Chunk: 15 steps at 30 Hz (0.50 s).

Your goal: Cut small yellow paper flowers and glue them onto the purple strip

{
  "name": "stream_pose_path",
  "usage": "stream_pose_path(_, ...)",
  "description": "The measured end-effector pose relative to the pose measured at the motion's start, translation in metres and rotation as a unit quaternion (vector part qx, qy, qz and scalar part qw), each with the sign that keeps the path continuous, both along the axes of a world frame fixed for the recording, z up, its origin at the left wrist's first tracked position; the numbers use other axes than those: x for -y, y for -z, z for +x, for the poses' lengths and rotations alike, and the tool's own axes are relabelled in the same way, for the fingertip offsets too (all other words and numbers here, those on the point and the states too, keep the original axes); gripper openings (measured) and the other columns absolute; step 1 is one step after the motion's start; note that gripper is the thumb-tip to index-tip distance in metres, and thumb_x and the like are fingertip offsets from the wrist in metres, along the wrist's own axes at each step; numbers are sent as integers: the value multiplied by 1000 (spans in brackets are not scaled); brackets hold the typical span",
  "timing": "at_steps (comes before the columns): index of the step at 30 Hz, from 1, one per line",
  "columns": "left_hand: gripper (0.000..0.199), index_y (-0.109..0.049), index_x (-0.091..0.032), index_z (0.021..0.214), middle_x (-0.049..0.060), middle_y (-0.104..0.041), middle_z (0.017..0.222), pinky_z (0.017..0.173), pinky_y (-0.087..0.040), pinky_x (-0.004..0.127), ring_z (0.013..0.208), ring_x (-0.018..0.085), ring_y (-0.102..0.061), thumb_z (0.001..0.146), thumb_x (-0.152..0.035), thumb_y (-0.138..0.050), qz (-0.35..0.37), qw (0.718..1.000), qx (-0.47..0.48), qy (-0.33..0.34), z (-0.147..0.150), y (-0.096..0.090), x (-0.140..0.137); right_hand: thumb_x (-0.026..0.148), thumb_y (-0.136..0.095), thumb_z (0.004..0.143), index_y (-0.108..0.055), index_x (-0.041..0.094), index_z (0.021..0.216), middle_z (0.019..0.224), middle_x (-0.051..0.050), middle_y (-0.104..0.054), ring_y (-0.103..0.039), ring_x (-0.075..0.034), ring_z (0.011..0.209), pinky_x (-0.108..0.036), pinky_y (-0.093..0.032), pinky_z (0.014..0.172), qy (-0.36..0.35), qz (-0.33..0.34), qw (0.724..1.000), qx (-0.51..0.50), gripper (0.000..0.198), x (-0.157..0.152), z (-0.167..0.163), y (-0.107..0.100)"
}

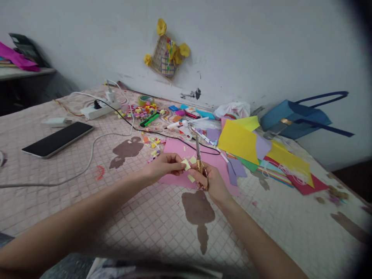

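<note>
My left hand (170,164) pinches a small piece of pale yellow paper (186,164) between thumb and fingers. Gold-handled scissors (198,155) are gripped in my right hand (210,180), their blades pointing up and away from me. The right thumb and fingertip come close to the yellow piece; whether they touch it I cannot tell. Beneath both hands lies a sheet of pink paper (174,179), with a few loose pale yellow scraps (191,178) on it.
Cut paper bits (142,111), a green cutter (149,119) and tape (145,100) lie behind. Coloured sheets (238,140) and a blue bag (293,118) are on the right. A phone (58,140), power strip (100,110) and white cable (92,155) occupy the left.
</note>
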<state>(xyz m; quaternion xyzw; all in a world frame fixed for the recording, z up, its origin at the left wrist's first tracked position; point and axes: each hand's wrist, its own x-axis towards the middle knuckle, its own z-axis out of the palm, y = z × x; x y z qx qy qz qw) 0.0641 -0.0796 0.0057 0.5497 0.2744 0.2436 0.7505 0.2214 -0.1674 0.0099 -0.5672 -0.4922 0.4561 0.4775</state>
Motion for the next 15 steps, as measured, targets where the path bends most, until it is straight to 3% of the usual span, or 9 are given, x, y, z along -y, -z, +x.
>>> stream_pose_path(7, 21, -59, -11, 72, 2, -64, 67, 62, -45, 22, 59, 7, -57, 71, -31, -68, -24, 999, 14, 37, 3, 6, 3, 30, -58, 75, -49, 17, 69, 47, 8, -41, -35, -5, 39, -18, -28, 38, -10, 18, 1000, -22, 17, 0, 2, 1)
stream_pose_path(11, 30, -61, -10, 77, 5, -65, 67, 62, -45, 23, 60, 9, -58, 77, -39, -60, -56, 998, 26, 27, 4, 5, 2, 28, -57, 75, -49, 17, 69, 46, 8, -41, -35, -5, 39, -18, -27, 37, 4, 17, 999, -38, 15, 0, 3, 2)
stream_pose_path(15, 25, -59, -10, 75, 3, -66, 69, 62, -46, 22, 60, 8, -58, 70, -32, -69, -40, 999, 15, 19, 4, 4, 5, 28, -57, 77, -49, 17, 70, 47, 8, -41, -35, -5, 40, -18, -27, 38, -2, 20, 999, -37, 15, 0, 2, 4)
